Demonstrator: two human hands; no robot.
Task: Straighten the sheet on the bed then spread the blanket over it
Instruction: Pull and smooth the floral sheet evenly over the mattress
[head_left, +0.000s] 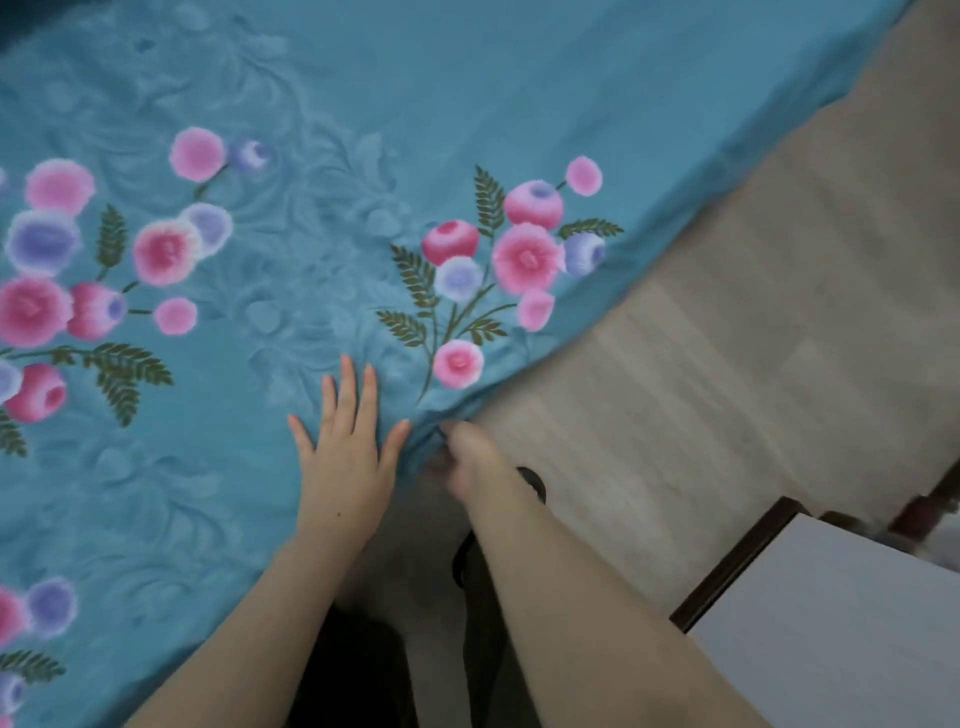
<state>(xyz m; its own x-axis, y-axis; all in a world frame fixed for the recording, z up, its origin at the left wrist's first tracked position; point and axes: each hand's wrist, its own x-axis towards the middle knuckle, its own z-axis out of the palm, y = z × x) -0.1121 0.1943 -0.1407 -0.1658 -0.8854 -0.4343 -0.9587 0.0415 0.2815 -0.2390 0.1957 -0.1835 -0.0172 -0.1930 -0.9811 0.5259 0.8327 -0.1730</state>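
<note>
Right hand (465, 457): fingers curled into the hem of the blanket (311, 104) where it drops off the bed's edge. The cloth puckers toward them, so I read it as a pinch on the edge, though the hand is blurred. Wrist low, forearm running in from lower right.

Left hand (343, 457): just beside it, flat on the blanket, palm down, fingers straight and splayed, holding nothing, pressing.

Blanket: teal, plush, flowered, covering all of the bed that shows, mostly smooth, with slight gathering at my right fingers. Sheet not visible; presumably underneath.

Judgement: sheet step done, spreading nearly done. What's left is tugging this edge even and smoothing. Far corners are out of view.

Beyond: wooden floor (727, 312), white-topped cabinet (831, 623) at lower right.
</note>
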